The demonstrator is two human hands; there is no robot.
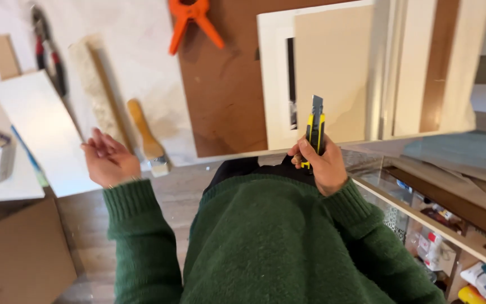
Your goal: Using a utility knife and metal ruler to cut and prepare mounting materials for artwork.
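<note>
My right hand (pixel 323 166) grips a yellow and black utility knife (pixel 315 130), its blade end pointing up at the table's front edge. Just beyond the knife lies a beige board (pixel 333 67) on a white frame-like panel (pixel 274 84), over a brown hardboard sheet (pixel 223 84). My left hand (pixel 108 160) hovers with the palm up and fingers loosely spread, holding nothing, near a wooden-handled brush (pixel 146 135) and a white panel (pixel 43 126). Green sweater sleeves cover both arms.
An orange spring clamp (pixel 193 19) lies at the top of the brown sheet. Red-handled pliers (pixel 49 53) and a long pale strip (pixel 94 90) rest on the table's left. A cardboard piece (pixel 21 256) stands low left. Shelves with small items (pixel 451 242) sit low right.
</note>
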